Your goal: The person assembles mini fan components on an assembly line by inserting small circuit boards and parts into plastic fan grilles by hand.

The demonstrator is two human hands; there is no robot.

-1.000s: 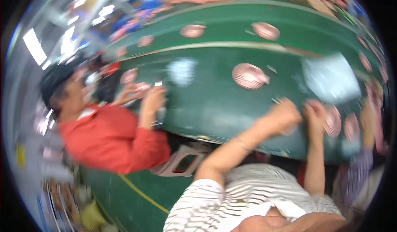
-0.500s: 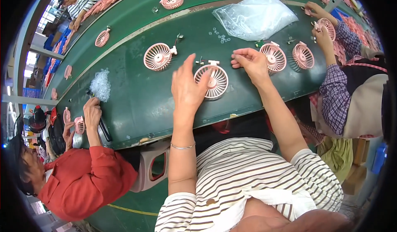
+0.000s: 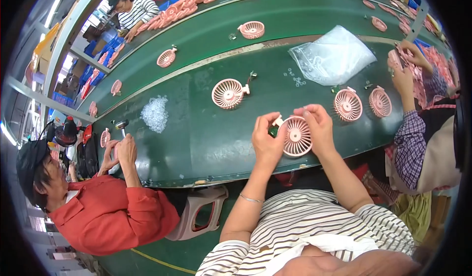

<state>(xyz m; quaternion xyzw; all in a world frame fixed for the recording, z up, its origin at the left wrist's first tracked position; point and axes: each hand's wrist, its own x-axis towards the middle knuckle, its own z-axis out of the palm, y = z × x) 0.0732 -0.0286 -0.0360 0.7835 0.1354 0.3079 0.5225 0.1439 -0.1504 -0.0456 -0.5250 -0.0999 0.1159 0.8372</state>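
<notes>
Single head view, worn camera, looking steeply down and forward from above the wearer's striped shirt (image 3: 314, 227). Fisheye: the green conveyor belt (image 3: 206, 133) bows in an arc from 9 o'clock up to 2 o'clock, and a dark rim rings the frame. Forearms enter from 6 o'clock. The left hand (image 3: 268, 141) and right hand (image 3: 318, 126) sit just right of centre, close to the lens, with the pink fan (image 3: 296, 136) between them. A neighbour in a red top (image 3: 105, 217) falls at 8 o'clock; a plaid sleeve (image 3: 410, 143) at 3 o'clock. No second view shares the scene.
</notes>
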